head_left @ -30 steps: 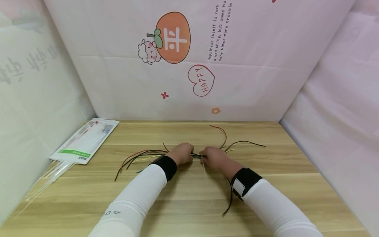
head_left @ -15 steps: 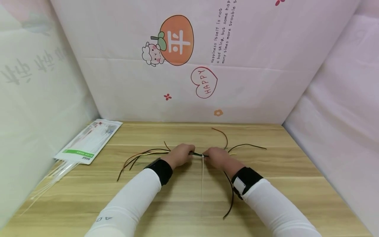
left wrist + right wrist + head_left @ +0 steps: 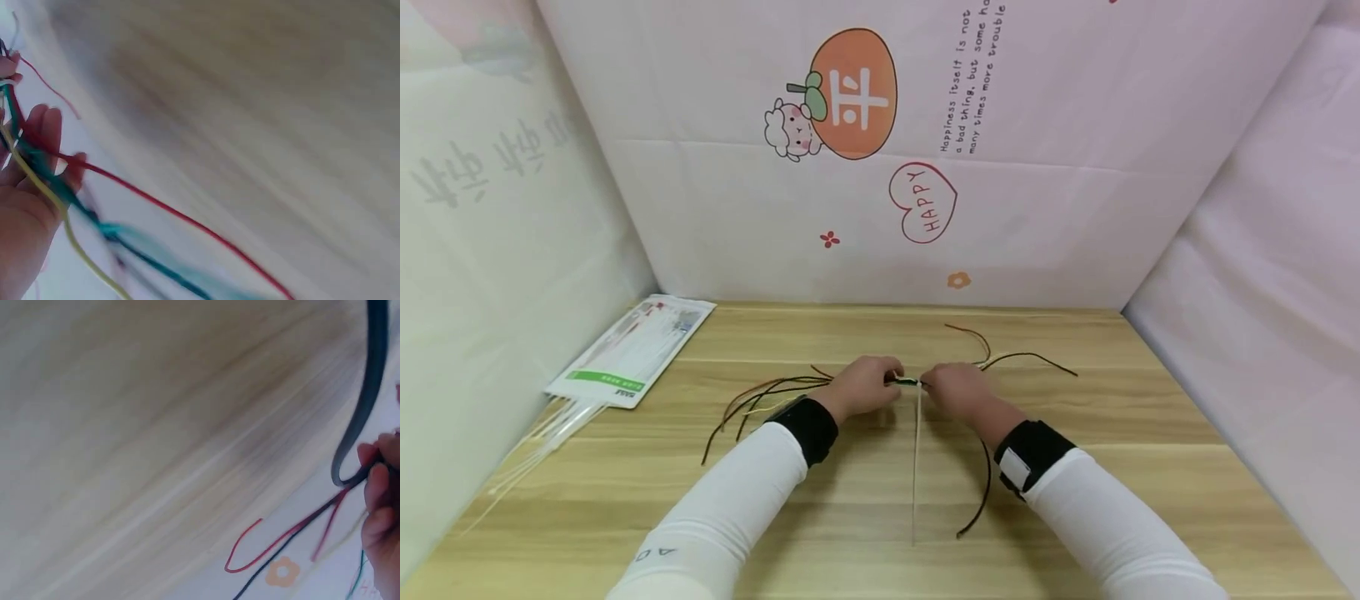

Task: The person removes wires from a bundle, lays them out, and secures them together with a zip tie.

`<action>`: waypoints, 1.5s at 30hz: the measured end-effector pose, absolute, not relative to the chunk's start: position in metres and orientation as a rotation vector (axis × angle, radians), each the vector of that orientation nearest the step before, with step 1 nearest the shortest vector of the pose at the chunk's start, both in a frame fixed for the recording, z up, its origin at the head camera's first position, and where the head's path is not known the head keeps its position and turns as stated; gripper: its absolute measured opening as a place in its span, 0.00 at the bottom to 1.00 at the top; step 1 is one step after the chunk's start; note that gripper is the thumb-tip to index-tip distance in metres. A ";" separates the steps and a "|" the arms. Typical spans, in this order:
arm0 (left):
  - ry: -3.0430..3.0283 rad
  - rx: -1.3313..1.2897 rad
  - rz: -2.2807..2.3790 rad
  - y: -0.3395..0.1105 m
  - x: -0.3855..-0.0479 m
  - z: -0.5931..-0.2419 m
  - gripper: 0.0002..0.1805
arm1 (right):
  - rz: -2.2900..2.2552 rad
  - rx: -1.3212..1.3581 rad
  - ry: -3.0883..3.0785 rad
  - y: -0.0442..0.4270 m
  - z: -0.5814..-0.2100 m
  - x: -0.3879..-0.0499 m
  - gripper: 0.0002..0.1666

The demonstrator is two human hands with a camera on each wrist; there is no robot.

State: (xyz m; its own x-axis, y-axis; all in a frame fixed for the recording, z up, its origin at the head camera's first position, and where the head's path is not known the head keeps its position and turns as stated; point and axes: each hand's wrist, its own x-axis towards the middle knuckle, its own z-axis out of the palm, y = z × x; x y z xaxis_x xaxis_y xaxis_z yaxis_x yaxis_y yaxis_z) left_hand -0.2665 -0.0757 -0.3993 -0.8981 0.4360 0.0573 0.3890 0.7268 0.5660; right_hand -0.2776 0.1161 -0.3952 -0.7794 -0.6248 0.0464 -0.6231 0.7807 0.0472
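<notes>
A bundle of thin coloured wires runs between my two hands, lifted off the table. My left hand holds it on the left, with red, green and yellow wires crossing the palm in the left wrist view. Some of its fingers look fairly straight there. My right hand grips the bundle close by, its fingers curled round the wires. A white cable tie is looped round the bundle beside the right fingertips, its long tail pointing toward me. The tie's head is too small to make out.
Loose wire ends fan out past both hands, including a black wire on the right. A white packet lies at the left wall, with several white cable ties sticking out. Printed white cloth encloses the wooden table.
The cable tie's tail, mostly hidden a second ago, now shows at full length. Both hands have shifted slightly, and the left fingers look looser on the wires.
</notes>
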 end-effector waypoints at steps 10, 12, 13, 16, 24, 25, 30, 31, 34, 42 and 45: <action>2.781 0.678 1.074 -0.052 -0.266 -0.389 0.09 | -0.185 1.042 -2.700 0.116 -0.392 -0.265 0.06; 2.783 0.657 1.122 -0.053 -0.266 -0.390 0.06 | -0.183 1.039 -2.661 0.117 -0.393 -0.265 0.06; 2.782 0.657 1.136 -0.054 -0.266 -0.390 0.05 | -0.179 1.042 -2.640 0.118 -0.393 -0.265 0.06; 2.771 0.653 1.176 -0.058 -0.266 -0.390 0.05 | -0.174 1.062 -2.573 0.120 -0.394 -0.266 0.05; 2.774 0.641 1.250 -0.074 -0.266 -0.390 0.05 | -0.078 1.068 -2.499 0.127 -0.392 -0.266 0.03; 2.770 0.647 1.255 -0.075 -0.266 -0.390 0.05 | -0.072 1.072 -2.496 0.128 -0.391 -0.266 0.03; 2.769 0.624 1.270 -0.083 -0.266 -0.391 0.06 | -0.066 1.053 -2.483 0.130 -0.391 -0.268 0.04; 2.774 0.606 1.268 -0.084 -0.266 -0.392 0.06 | -0.066 1.037 -2.488 0.131 -0.391 -0.268 0.04; 2.777 0.565 1.274 -0.087 -0.265 -0.393 0.06 | -0.067 1.001 -2.496 0.134 -0.391 -0.267 0.03; 2.771 0.621 1.272 -0.082 -0.265 -0.388 0.08 | -0.061 1.011 -2.501 0.137 -0.391 -0.267 0.05; 2.775 0.630 1.273 -0.079 -0.265 -0.387 0.07 | -0.061 1.011 -2.502 0.137 -0.392 -0.268 0.06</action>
State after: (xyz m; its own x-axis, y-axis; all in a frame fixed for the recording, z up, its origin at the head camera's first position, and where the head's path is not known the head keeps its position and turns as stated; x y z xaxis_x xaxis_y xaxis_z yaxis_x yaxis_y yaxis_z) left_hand -0.2651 -0.0789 -0.3870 -0.9181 0.3695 0.1432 0.3496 0.5851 0.7317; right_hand -0.2677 0.1368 -0.3915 -0.6368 -0.6708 0.3802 -0.6515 0.7318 0.2000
